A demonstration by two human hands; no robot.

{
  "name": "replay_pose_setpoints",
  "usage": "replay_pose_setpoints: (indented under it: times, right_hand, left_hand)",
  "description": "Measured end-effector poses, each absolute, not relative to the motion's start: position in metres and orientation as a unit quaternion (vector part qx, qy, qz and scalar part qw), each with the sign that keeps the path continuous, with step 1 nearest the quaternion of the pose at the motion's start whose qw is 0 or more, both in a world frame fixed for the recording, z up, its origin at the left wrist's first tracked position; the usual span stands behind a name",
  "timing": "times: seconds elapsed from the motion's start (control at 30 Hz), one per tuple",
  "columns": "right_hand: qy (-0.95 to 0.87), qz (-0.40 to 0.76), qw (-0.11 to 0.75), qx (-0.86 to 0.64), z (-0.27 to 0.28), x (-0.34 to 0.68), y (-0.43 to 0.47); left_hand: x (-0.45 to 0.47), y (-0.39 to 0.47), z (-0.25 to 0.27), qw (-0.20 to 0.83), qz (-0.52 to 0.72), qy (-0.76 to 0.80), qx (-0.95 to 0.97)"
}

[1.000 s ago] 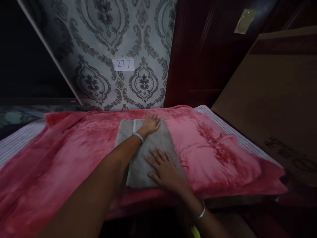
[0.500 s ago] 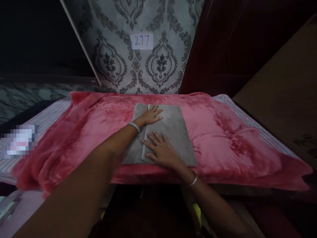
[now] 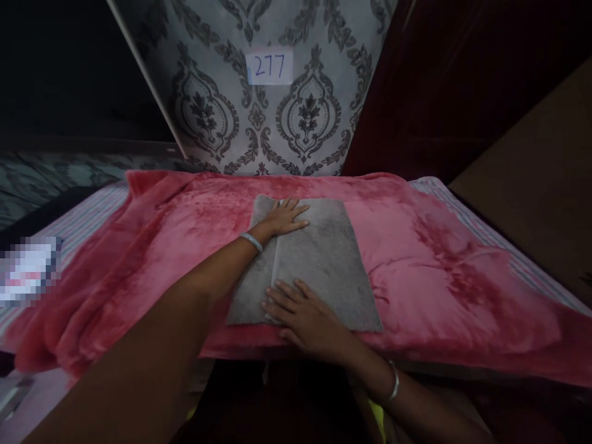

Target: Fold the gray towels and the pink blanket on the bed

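A grey plush cloth [image 3: 328, 259] lies flat on a pink fleece blanket [image 3: 416, 277], with a pale straight edge running down its left part. My left hand [image 3: 285, 217] rests flat near the cloth's far edge, fingers spread across that pale line. Close to the near edge, my right hand [image 3: 308, 320] lies palm down on the cloth, its fingers stretched over the lower end of the line. Neither hand grips anything. What is under the palms is hidden.
Striped fabric [image 3: 99, 206] shows beneath the blanket on both sides. A patterned wall [image 3: 259, 142] with a paper marked 277 [image 3: 269, 66] stands behind. A dark screen [image 3: 83, 74] is at left, a brown cardboard panel [image 3: 531, 148] at right. A blurred-out object [image 3: 28, 271] lies far left.
My right hand has slid down toward the cloth's near edge, uncovering more of the pale line. The left hand stays at the far end. The view has shifted slightly.
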State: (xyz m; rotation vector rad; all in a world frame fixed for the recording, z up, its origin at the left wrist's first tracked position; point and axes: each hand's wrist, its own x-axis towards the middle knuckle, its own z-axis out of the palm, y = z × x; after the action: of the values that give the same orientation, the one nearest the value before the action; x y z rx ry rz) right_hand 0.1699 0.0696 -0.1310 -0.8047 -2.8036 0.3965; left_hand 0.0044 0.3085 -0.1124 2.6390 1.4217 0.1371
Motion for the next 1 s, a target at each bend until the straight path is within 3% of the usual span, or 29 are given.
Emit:
replay_pose_setpoints:
  times: [0.27,0.73,1.0]
  right_hand:
    - [-0.932,0.204,0.116,-0.277,-0.118,0.171,0.067]
    - [-0.862,0.151,0.303,-0.378,-0.134,0.134,0.053]
    - [-0.823,0.214,0.354,-0.388,-0.143,0.133,0.058]
  left_hand:
    - [0.005,0.315,-0.113,0.102,0.061,0.504,0.856]
    - [-0.012,0.342,-0.098,0.133,0.182,0.633,0.740]
    - [-0.015,0.362,-0.104,0.187,0.205,0.669,0.689]
